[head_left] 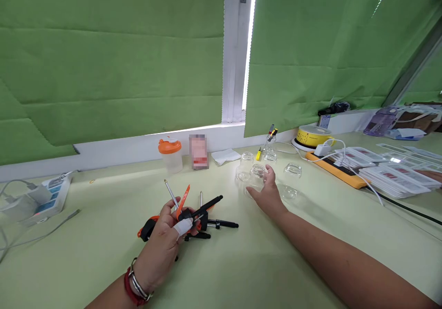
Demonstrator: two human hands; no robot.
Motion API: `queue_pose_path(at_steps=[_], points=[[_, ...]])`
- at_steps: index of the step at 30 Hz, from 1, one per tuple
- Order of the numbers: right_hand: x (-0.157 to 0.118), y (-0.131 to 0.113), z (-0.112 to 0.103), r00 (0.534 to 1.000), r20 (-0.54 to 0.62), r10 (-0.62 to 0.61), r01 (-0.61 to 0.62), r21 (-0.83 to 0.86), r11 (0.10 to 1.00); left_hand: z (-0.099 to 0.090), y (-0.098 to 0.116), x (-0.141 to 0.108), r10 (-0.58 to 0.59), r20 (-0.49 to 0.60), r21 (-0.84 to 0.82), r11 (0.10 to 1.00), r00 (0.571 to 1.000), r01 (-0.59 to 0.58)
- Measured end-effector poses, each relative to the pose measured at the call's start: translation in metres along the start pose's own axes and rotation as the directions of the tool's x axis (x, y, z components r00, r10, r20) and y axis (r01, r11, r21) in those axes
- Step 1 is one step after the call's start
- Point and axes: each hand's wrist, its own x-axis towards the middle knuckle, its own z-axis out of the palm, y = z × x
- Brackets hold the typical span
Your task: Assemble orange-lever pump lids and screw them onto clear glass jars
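Observation:
My left hand (pixel 165 235) is closed around a black-and-orange tool (pixel 186 212) with a thin metal rod; a white wrap covers its thumb. Several similar black-and-orange pieces with black handles (pixel 224 224) lie under and beside that hand, partly hidden by it. My right hand (pixel 271 195) has its thumb and fingers around a clear glass jar (pixel 257 174) standing on the table, its lower part partly covered by the hand. More clear glass jars stand close by, one jar (pixel 293 173) to the right and another jar (pixel 247 160) behind.
An orange-lidded cup (pixel 170 154), a blurred pink box (pixel 199 152) and white paper (pixel 225 156) stand along the wall. Yellow-handled tools (pixel 272 135) rise from a jar. To the right are an orange power strip (pixel 336 171) and stacked printed sheets (pixel 400 177); a white power strip (pixel 51 196) lies left.

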Motion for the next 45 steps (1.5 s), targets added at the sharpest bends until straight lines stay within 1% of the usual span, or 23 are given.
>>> queue_pose_path(at_steps=[3,6,9,11,13,15,17,19,23,26,29,33,37,42,45], points=[[-0.003,0.000,0.003,0.998,0.045,0.045,-0.042,-0.066,0.997,-0.002,-0.001,0.002,0.037,0.009,-0.038,0.999,0.999,-0.036],[-0.006,-0.001,0.004,0.989,0.120,0.086,-0.069,-0.137,0.988,-0.005,-0.003,0.005,0.058,0.042,-0.048,0.997,0.997,-0.056],[-0.010,-0.006,0.002,0.979,0.185,0.088,-0.055,-0.173,0.983,-0.006,-0.004,0.007,0.073,0.057,-0.052,0.996,0.996,-0.070],[-0.014,-0.012,-0.001,0.981,0.195,0.011,0.027,-0.195,0.980,-0.006,-0.003,0.007,0.073,0.052,-0.071,0.995,0.996,-0.070],[-0.017,-0.018,-0.004,0.969,0.208,-0.135,0.181,-0.223,0.958,-0.006,-0.002,0.007,0.064,0.041,-0.093,0.994,0.997,-0.060],[-0.019,-0.024,-0.008,0.927,0.236,-0.290,0.347,-0.257,0.902,-0.006,-0.001,0.007,0.056,0.024,-0.103,0.993,0.998,-0.053],[-0.019,-0.029,-0.013,0.879,0.279,-0.388,0.461,-0.280,0.842,-0.006,0.000,0.008,0.058,0.002,-0.097,0.994,0.998,-0.058],[-0.017,-0.031,-0.018,0.841,0.328,-0.431,0.520,-0.264,0.813,-0.008,0.001,0.008,0.061,-0.022,-0.077,0.995,0.998,-0.063],[-0.011,-0.030,-0.029,0.783,0.412,-0.467,0.567,-0.163,0.807,-0.011,0.003,0.009,0.059,-0.028,-0.024,0.998,0.998,-0.059],[-0.011,-0.033,-0.037,0.744,0.467,-0.478,0.580,-0.095,0.809,-0.013,0.004,0.010,0.055,0.000,-0.007,0.998,0.998,-0.055],[-0.017,-0.042,-0.042,0.702,0.526,-0.480,0.576,-0.023,0.817,-0.012,0.004,0.008,0.057,0.041,-0.006,0.998,0.998,-0.057],[-0.030,-0.055,-0.046,0.643,0.549,-0.535,0.582,0.105,0.807,-0.009,0.006,0.004,0.058,0.095,-0.023,0.998,0.994,-0.056],[-0.038,-0.060,-0.048,0.631,0.538,-0.560,0.539,0.216,0.814,-0.010,0.010,0.002,0.053,0.096,-0.050,0.998,0.994,-0.048],[-0.038,-0.057,-0.048,0.609,0.558,-0.565,0.478,0.310,0.822,-0.009,0.013,-0.001,0.026,0.107,-0.082,0.996,0.994,-0.018],[-0.040,-0.054,-0.045,0.606,0.595,-0.528,0.389,0.357,0.849,-0.005,0.013,-0.006,-0.023,0.134,-0.083,0.996,0.991,0.035]])
